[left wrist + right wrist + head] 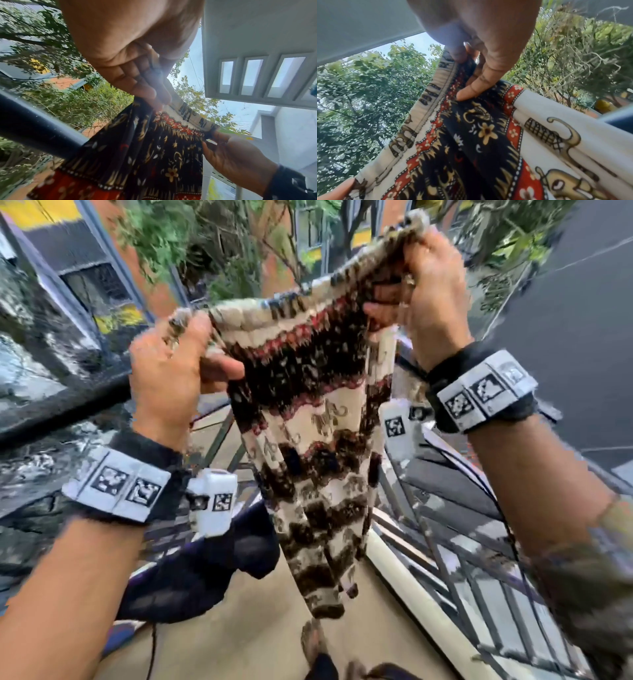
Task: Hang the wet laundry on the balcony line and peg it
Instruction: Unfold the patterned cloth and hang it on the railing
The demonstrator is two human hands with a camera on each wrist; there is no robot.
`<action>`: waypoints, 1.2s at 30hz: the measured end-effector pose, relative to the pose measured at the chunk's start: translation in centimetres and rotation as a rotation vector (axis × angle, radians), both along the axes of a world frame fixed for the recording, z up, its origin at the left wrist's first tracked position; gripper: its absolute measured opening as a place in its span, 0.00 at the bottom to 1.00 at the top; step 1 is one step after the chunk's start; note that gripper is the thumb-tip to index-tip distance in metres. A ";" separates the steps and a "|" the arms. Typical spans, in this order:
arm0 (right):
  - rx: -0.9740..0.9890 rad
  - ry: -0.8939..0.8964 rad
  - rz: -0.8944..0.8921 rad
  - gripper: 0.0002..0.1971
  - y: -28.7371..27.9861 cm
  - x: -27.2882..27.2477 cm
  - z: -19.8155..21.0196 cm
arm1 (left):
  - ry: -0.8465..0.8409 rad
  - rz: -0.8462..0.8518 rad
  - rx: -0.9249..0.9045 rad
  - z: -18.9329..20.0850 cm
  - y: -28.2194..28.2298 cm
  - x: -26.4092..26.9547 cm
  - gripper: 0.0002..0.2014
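— Both hands have hold of it. Left hand (171,364) pinches one end of the top band, right hand (430,302) pinches the other, thumb on one face and fingers (467,93) curled in behind, so the patterned garment (308,412) is stretched between them.

— And the rest of the cloth?

— It hangs straight down from that band, between the forearms and over the balcony floor. The right end is held higher than the left, so the band slopes.

— How do you expect it to handle?

— Soft and limp, I would say; it falls in folds and keeps no shape of its own. If it is wet, it should be heavier than it looks and may cling to itself. The stitched band is likely the firmest part, so the two ends of it are the sensible place to hold.

— Is it on the line?

— No. A dark rail (34,129) runs just beside the cloth in the left wrist view, but I can pick out no line or peg with certainty.
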State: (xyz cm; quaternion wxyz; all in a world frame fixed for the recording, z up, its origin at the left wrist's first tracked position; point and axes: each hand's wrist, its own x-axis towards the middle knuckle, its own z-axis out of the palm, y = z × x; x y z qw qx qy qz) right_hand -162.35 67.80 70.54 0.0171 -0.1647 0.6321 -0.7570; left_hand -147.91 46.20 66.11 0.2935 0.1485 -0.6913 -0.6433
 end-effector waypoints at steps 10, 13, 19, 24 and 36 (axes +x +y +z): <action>0.173 -0.155 0.145 0.10 -6.6 -7.4 -9.5 | -0.178 0.029 -0.010 -9.6 -2.9 -6.0 0.05; 0.231 -0.292 0.151 0.11 -7.0 -7.9 -15.1 | -0.282 0.025 -0.034 -14.6 -3.1 -6.6 0.05; 0.452 -0.501 0.148 0.08 -6.2 -10.2 -25.9 | -0.500 0.008 -0.004 -21.9 -1.6 -7.7 0.07; 0.631 -0.571 0.231 0.16 -5.6 -10.9 -28.7 | -0.774 -0.088 -0.033 -26.6 -3.6 -8.1 0.36; 1.236 0.128 0.568 0.13 -2.3 -9.2 -26.8 | -0.806 -0.530 -0.615 -26.9 0.0 -2.5 0.09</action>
